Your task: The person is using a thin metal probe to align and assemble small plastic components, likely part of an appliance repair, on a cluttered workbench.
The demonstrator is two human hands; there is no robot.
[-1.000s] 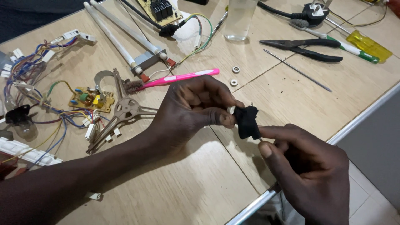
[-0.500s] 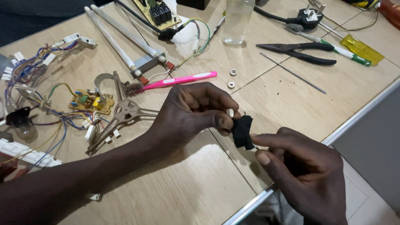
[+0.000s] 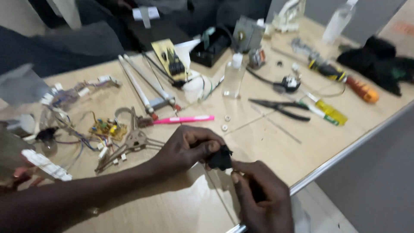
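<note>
- Left hand (image 3: 187,149): fingers curled tight, thumb and fingertips pinching a small black plastic part (image 3: 220,158) from its left side.
- Right hand (image 3: 261,200): thumb and forefinger closed on the same part from the right and below; both hands grip it together.
- The black part is held just above the wooden table (image 3: 276,146), near the front edge, between the two hands. Its detail is blurred.
- Just beyond the left hand: a pink pen (image 3: 183,120) lying flat, and two small white rings (image 3: 225,122) on the tabletop.
- Left of the hand: a metal bracket assembly (image 3: 129,140), a small yellow circuit board (image 3: 108,128) and a bundle of coloured wires (image 3: 73,133).
- Farther back: two white rods (image 3: 144,92), a clear bottle (image 3: 234,77).
- To the right, well apart from the hands: black-handled pliers (image 3: 280,108), a yellow-handled screwdriver (image 3: 327,113) and an orange-handled screwdriver (image 3: 345,80).
</note>
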